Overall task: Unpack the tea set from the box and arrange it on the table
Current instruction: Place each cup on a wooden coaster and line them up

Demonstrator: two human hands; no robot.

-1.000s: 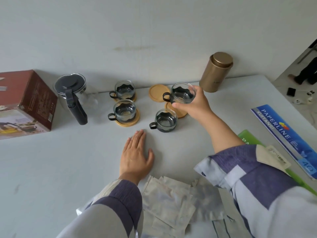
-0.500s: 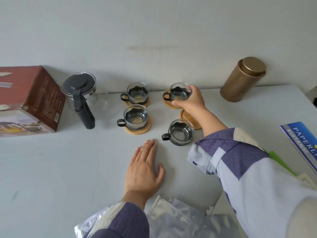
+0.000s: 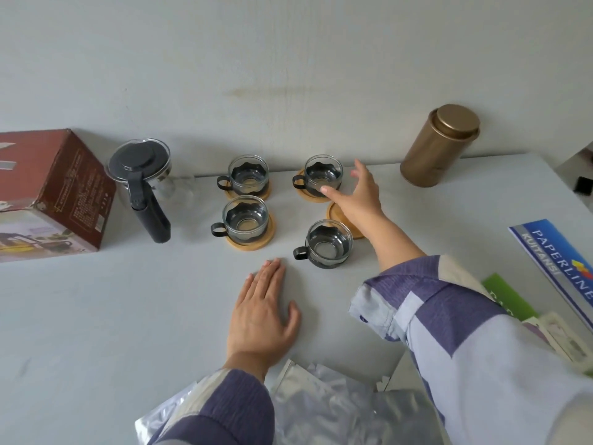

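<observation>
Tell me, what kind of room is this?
Probably a home or small office, though it is hard to be sure: a plain white table against a bare wall, with a receipt book and a gold tea tin beside the cups.

I am seeing my right hand [image 3: 361, 194] hovering with fingers spread just beside the far-right cup [image 3: 322, 176], which is sitting on its coaster [image 3: 303, 194]. My left hand [image 3: 261, 311] is lying flat on the bench [image 3: 96, 316]. The near-right cup [image 3: 328, 243] is standing off the bare coaster [image 3: 334, 214], and the teapot [image 3: 141, 173] is standing beside the box [image 3: 54, 194].
</observation>
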